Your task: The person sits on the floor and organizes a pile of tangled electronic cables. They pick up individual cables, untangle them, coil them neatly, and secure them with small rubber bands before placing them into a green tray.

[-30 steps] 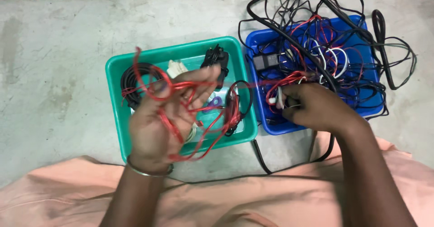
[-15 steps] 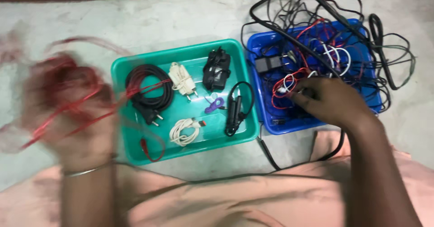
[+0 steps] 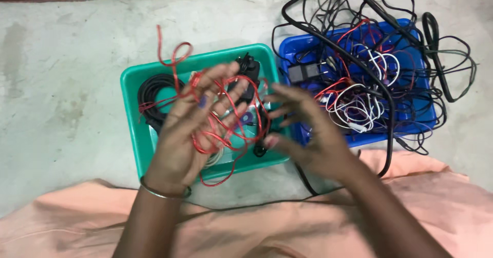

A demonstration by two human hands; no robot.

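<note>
Head view: the left hand (image 3: 192,127) is raised palm-up over the green tray (image 3: 134,111), its fingers (image 3: 221,83) spread and loosely curled, with a tangle of thin red wire (image 3: 226,117) draped over and looped between them; one loop of the wire rises above the fingertips, and other strands hang below the palm toward the tray's near rim; a metal bangle (image 3: 164,191) sits on that wrist. The right hand (image 3: 308,135) is just beside the wire's right edge, fingers open and pointing toward the left hand, gripping nothing that can be seen; whether its fingertips touch the wire cannot be told. Beneath the left fingers, partly hidden by the hand, lie a coiled black cable (image 3: 154,96) and a black adapter (image 3: 246,70) in the tray. Beyond the right hand's knuckles stands a blue tray (image 3: 421,111), overflowing with mixed black, white and red cables (image 3: 370,83). Peach cloth (image 3: 67,222) covers the foreground under both forearms; the floor (image 3: 61,63) is bare concrete.
</note>
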